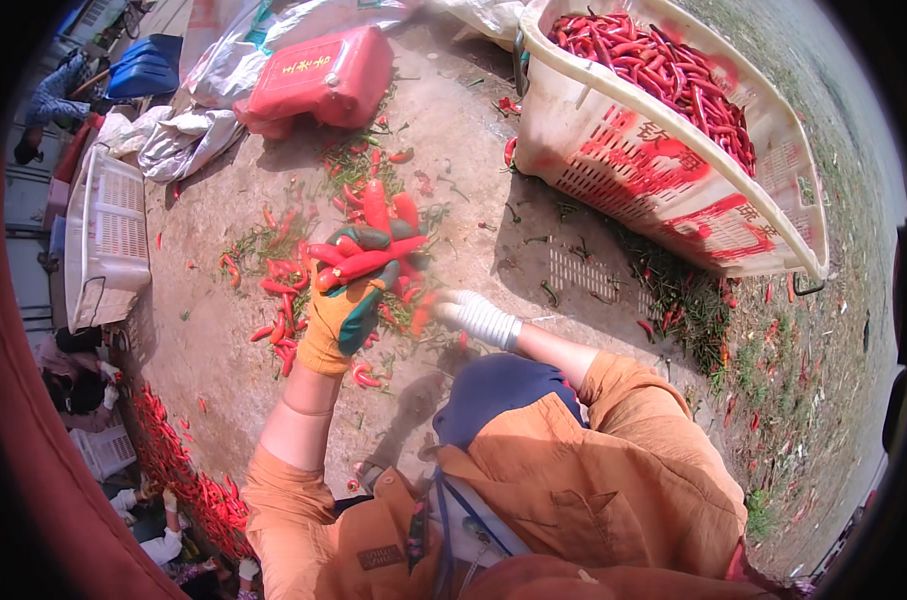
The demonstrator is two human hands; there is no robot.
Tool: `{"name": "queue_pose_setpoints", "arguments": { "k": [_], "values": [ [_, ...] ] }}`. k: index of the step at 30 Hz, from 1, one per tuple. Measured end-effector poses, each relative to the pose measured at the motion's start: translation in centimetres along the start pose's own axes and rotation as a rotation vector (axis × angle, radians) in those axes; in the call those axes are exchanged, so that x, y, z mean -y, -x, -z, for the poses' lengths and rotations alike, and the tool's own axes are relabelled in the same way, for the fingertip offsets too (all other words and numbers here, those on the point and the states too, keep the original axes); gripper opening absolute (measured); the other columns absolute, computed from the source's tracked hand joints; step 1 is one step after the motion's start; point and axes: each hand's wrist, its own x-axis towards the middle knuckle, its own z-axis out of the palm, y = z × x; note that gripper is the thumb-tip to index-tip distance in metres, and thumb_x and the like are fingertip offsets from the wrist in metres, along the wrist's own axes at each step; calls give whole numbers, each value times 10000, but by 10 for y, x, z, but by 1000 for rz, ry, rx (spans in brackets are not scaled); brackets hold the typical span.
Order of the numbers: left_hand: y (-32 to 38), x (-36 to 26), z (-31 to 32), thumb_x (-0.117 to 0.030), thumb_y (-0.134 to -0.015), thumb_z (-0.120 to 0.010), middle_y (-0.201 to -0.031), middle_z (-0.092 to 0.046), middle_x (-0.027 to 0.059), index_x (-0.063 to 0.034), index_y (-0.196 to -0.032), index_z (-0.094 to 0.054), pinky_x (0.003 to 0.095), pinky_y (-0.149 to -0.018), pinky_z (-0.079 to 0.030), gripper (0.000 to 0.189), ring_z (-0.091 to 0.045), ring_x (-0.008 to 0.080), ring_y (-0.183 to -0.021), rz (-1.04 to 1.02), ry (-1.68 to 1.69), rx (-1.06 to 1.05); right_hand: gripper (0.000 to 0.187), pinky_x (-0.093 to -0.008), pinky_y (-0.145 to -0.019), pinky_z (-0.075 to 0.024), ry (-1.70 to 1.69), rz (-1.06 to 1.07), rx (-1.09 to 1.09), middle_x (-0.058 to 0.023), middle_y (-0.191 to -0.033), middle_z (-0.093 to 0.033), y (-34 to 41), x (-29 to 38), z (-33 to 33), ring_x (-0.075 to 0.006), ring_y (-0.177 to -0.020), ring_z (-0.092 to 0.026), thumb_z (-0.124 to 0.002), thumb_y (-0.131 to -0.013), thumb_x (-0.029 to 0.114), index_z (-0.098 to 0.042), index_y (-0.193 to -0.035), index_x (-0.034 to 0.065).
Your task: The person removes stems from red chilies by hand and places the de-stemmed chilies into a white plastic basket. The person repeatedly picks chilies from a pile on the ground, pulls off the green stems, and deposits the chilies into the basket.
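My left hand [348,300], in an orange and green work glove, is closed around a bunch of red chili peppers [367,262] above the concrete ground. To its right is my right hand [465,311] in a white glove, blurred, with a blurred red pepper [423,313] at its fingertips; whether it grips that pepper is unclear. Loose red peppers [281,330] and green stems [243,244] lie on the ground beneath and around the left hand.
A large white plastic basket [596,135] holding many red peppers stands at upper right. A red plastic container [318,79] and white sacks [187,142] lie at upper left. At far left are another white basket [112,232], a blue shovel blade [146,66], a long pepper pile [191,480] and several people.
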Motion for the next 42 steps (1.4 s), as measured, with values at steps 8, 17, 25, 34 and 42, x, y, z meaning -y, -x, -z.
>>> {"name": "queue_pose_setpoints", "arguments": {
  "k": [8,17,25,34,42],
  "values": [
    [-239,-77,-192,-87,-709,-715,-1208,-550,12,-191,-1271,-451,474,-967,-314,629,-522,243,-1086,-647,-494,579,245,-270,-605,-446,-98,15,-186,-56,-744,-601,29,-29,46,-121,-649,-536,-520,-837,196,-635,-926,-1],
    [-148,3,-14,-237,-928,-489,-1124,-527,131,-12,-1148,-531,327,-828,-524,318,-584,198,-970,213,202,389,199,-250,-571,-448,25,-55,-155,-25,-725,-581,33,-50,53,-91,-619,-518,-534,-848,133,-619,-974,4],
    [224,93,232,-281,-921,-456,-850,-580,25,-66,-1092,-583,255,-613,-503,303,-551,110,-660,843,36,-514,307,-435,-717,-471,1016,158,806,-216,-868,-609,-30,-7,-6,-378,-868,-592,-594,-767,190,-538,-1023,30],
    [321,212,271,-377,-776,-650,-1346,-359,234,-68,-1337,-367,406,-965,-373,701,-380,347,-1233,738,-860,-839,367,-436,-714,-485,1596,304,883,-155,-962,-613,-171,35,-159,-324,-867,-613,-587,-775,348,-621,-1071,134],
    [274,234,239,-262,-829,-619,-1306,-447,145,-80,-1336,-384,394,-985,-377,588,-450,276,-1195,453,-430,-172,293,-413,-759,-473,1509,265,164,-148,-941,-604,-314,25,-284,-327,-874,-593,-585,-775,319,-607,-983,114]
  ]
}}
